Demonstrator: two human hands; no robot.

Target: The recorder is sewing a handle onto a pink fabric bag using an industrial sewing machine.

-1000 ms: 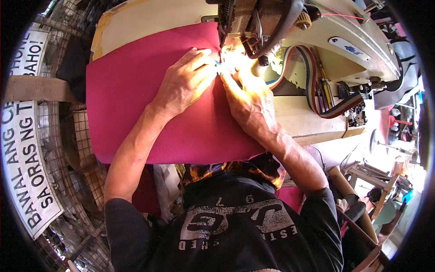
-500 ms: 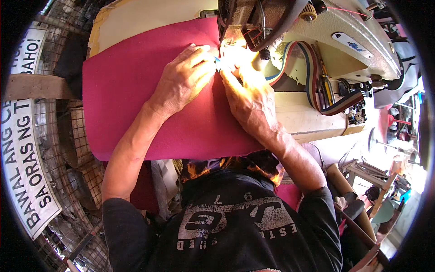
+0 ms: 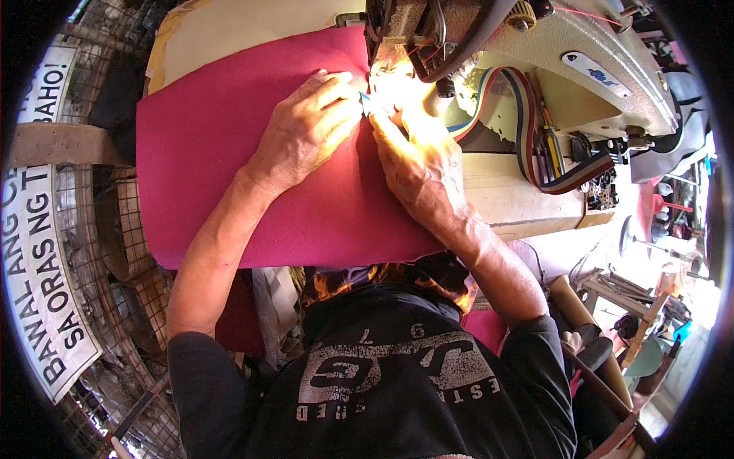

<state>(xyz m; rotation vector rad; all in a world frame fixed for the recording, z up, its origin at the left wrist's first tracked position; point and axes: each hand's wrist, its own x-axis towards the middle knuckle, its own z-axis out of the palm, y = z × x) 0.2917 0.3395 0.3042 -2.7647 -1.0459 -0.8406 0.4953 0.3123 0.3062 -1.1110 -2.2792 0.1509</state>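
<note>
- Maroon cloth [image 3: 222, 168], left, spreading from 7 to 11 o'clock of the meeting fingertips: sits marginally higher in view than a second ago; the view shifts too, so true travel is uncertain. Reads as fine adjustment only.
- Left hand [image 3: 304, 126], 8 to 9 o'clock: lies on the cloth, fingers bent, spacing narrow; cannot tell whether the tips pinch.
- Blue sliver [image 3: 365, 102], clock centre: shows more clearly than a second ago, between both hands' fingertips.
- Right hand [image 3: 422, 157], 4 to 5 o'clock: thumb and finger narrow beside the sliver; glare hides whether they close on it.
- Striped ribbon [image 3: 524, 130], 3 to 4 o'clock: loops loosely; join to sliver not visible.
- Sewing machine [image 3: 569, 34], 1 to 2 o'clock: head just beyond the fingertips.
</note>
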